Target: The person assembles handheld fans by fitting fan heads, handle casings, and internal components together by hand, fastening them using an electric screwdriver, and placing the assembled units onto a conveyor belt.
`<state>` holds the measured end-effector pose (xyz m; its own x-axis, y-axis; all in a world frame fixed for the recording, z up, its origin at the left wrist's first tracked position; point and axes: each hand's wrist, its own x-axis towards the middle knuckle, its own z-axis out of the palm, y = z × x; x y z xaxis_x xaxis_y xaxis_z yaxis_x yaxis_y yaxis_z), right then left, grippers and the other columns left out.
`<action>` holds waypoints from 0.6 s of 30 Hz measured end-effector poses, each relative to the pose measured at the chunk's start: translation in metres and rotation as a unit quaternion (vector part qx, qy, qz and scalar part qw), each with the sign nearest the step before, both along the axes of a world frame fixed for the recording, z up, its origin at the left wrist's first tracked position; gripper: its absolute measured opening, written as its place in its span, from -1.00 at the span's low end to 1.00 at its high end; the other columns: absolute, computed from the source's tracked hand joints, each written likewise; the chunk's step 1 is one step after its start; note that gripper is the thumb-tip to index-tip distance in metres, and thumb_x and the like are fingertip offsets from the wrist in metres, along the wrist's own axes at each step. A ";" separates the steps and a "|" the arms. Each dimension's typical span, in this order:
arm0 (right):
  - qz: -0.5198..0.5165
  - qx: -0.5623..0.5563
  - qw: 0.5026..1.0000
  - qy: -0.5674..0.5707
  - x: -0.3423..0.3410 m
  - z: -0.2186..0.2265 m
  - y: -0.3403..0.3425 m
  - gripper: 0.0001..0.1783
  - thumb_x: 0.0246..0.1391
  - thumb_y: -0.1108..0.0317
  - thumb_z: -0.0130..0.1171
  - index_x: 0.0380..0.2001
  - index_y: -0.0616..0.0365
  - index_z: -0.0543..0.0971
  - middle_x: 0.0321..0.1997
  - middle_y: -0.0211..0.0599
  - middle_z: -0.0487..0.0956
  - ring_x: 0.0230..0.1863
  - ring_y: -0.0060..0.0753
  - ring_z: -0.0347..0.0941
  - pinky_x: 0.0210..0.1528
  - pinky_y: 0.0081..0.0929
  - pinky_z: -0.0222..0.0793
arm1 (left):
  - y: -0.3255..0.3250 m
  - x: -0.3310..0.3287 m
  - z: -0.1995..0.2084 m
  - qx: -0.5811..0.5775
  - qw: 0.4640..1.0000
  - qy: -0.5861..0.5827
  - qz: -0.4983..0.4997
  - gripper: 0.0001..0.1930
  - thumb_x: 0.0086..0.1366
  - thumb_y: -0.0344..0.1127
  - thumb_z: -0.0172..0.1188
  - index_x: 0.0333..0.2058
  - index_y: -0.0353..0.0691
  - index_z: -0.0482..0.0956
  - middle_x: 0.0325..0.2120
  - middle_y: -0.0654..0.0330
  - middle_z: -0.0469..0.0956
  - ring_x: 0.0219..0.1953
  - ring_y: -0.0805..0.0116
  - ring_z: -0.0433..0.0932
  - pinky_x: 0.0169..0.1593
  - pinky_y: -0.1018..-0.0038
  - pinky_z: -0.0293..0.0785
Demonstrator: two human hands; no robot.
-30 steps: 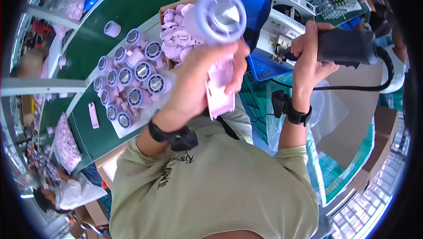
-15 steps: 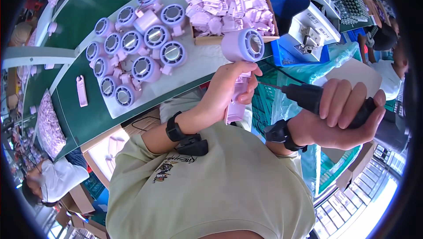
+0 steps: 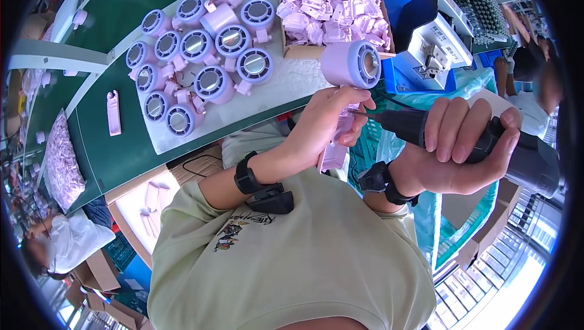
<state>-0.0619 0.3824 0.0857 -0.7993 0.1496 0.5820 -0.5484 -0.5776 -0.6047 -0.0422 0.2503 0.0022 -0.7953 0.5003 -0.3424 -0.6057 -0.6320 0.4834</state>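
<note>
A lilac handheld fan (image 3: 347, 65) is upright in my left hand (image 3: 313, 129), whose fingers wrap round its handle just below the round head. My right hand (image 3: 456, 153) is closed round a black electric screwdriver (image 3: 404, 125), held nearly level. Its thin bit points left and meets the handle beside my left fingertips; the exact contact point and any screw are too small to make out. The lower handle shows below my left hand, its inner side looking hollow.
Several lilac fan heads (image 3: 213, 83) stand on a white mat (image 3: 283, 83) at the left. Behind the fan is a carton of lilac plastic parts (image 3: 331, 4). A white device (image 3: 438, 47) sits in a blue tray (image 3: 420, 83) at right. A lilac handle shell (image 3: 114, 114) lies on the green table.
The screwdriver has moved left, bringing its bit from just short of the handle onto it. The fan has shifted slightly right in view, still gripped by my left hand.
</note>
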 end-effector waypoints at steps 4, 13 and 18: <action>0.024 0.003 1.000 0.008 0.002 -0.002 0.002 -0.70 0.33 0.09 -0.24 -0.12 0.08 0.30 -0.76 -0.43 0.22 -0.85 -0.58 0.02 -0.79 -0.58 0.04 | 0.004 0.003 0.002 -0.012 1.000 -0.004 0.028 -0.70 0.28 -0.14 0.08 -0.38 -0.32 0.48 -0.69 0.25 0.36 -0.73 0.55 0.25 -0.61 0.58 0.12; 0.015 -0.003 0.999 0.028 0.019 0.013 -0.005 -0.68 0.28 0.11 -0.12 -0.31 0.16 0.41 -0.77 -0.50 0.21 -0.81 -0.65 0.06 -0.73 -0.67 0.04 | 0.008 0.008 0.023 -0.056 0.993 0.024 0.103 -0.69 0.27 -0.14 0.09 -0.38 -0.34 0.50 -0.62 0.21 0.45 -0.69 0.56 0.36 -0.62 0.60 0.19; 0.011 -0.010 0.999 0.029 0.023 0.019 -0.006 -0.70 0.26 0.12 -0.10 -0.35 0.15 0.39 -0.75 -0.49 0.24 -0.79 -0.63 0.10 -0.68 -0.66 0.11 | 0.005 0.009 0.036 -0.068 0.994 0.013 0.080 -0.74 0.27 -0.20 0.07 -0.37 -0.34 0.49 -0.50 0.14 0.42 -0.68 0.50 0.28 -0.57 0.56 0.19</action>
<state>-0.0390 0.3761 0.1049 -0.7674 0.1446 0.6246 -0.5694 -0.6014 -0.5604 -0.0334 0.2553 0.0384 -0.8705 0.3176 -0.3759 -0.4888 -0.6464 0.5858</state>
